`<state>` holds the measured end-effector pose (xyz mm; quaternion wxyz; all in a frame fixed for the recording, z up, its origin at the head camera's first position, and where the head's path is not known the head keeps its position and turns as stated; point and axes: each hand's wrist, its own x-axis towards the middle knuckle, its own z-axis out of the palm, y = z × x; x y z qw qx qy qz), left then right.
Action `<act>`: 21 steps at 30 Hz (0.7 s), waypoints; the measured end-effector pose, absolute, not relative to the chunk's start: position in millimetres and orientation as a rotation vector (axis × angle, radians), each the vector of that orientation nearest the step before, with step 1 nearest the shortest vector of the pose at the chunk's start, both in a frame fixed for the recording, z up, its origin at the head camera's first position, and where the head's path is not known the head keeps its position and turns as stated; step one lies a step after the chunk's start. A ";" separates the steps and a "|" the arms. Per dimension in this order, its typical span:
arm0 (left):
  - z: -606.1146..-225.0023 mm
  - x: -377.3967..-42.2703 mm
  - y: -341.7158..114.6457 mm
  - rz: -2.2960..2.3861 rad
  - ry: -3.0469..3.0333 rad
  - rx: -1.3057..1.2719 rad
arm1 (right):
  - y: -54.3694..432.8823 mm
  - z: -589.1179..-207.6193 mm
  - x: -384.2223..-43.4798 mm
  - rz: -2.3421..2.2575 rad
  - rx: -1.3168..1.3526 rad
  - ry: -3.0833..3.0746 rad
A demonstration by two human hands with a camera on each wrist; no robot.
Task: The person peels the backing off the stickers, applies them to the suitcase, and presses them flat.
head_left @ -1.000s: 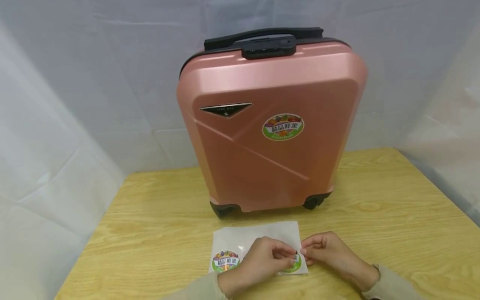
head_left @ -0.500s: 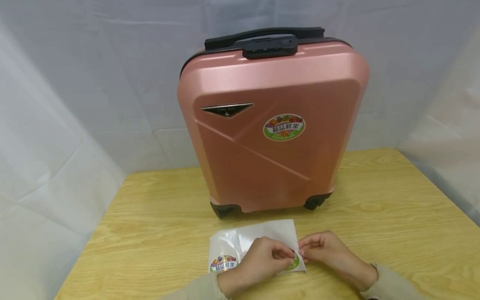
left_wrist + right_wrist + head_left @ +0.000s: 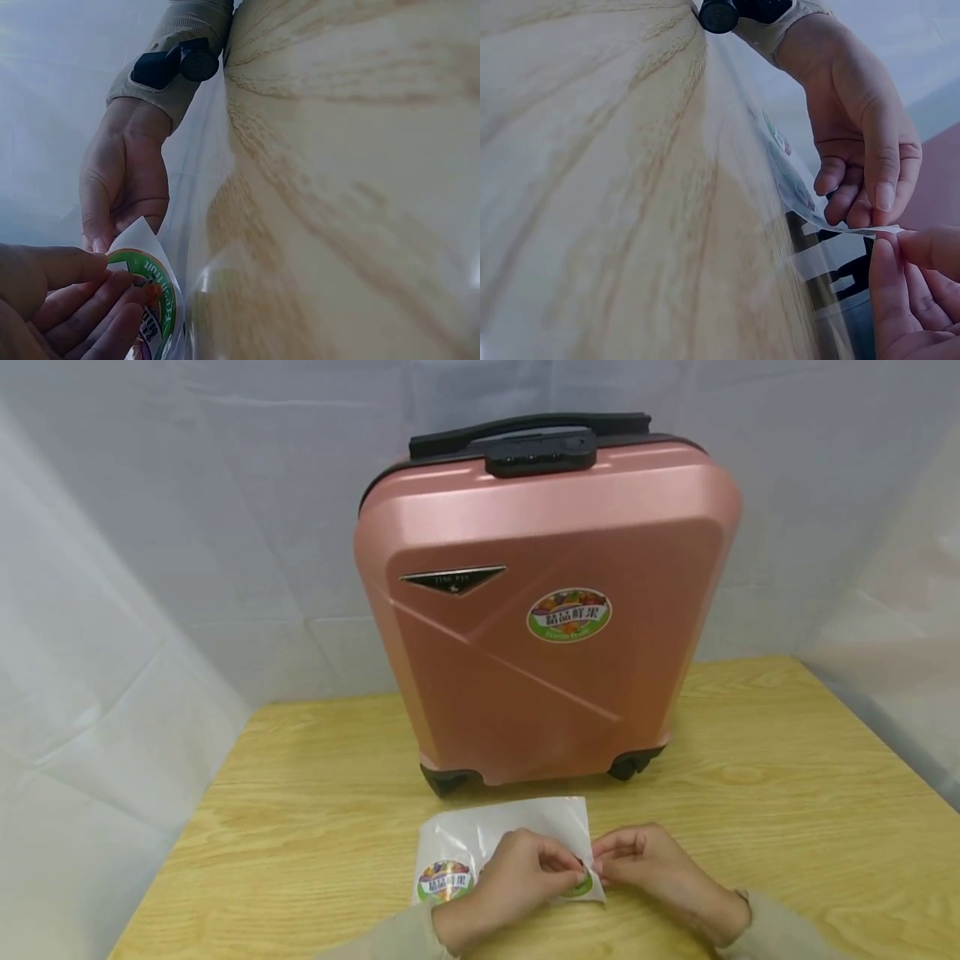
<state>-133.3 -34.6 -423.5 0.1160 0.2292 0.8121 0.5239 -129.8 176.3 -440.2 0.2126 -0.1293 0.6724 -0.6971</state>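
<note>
A white sheet of round fruit stickers (image 3: 517, 817) lies at the table's front, its right part raised toward my hands. My left hand (image 3: 517, 877) reaches over it, thumb and forefinger pinching at a green-rimmed sticker (image 3: 161, 289) near the right edge. A small white bit shows at those fingertips; whether the sticker's edge is lifted I cannot tell. My right hand (image 3: 652, 868) pinches the sheet's right edge, close to the left fingertips. Another sticker (image 3: 446, 881) shows on the sheet's left. Behind stands a pink suitcase (image 3: 540, 677) bearing one such sticker (image 3: 570, 616).
The suitcase stands upright on black wheels (image 3: 630, 764), with a black handle (image 3: 525, 428) on top. Wood-grain tabletop (image 3: 315, 793) stretches to both sides. White cloth (image 3: 225, 527) hangs behind and at the sides.
Both hands and the sheet have shifted slightly to the left. The sheet's right part bends up more than before, and both hands keep their pinch.
</note>
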 end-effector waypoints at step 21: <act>-424.2 -133.2 -31.3 1.616 2.382 0.638 | 173.5 -443.3 -127.8 -2.029 -0.493 1.790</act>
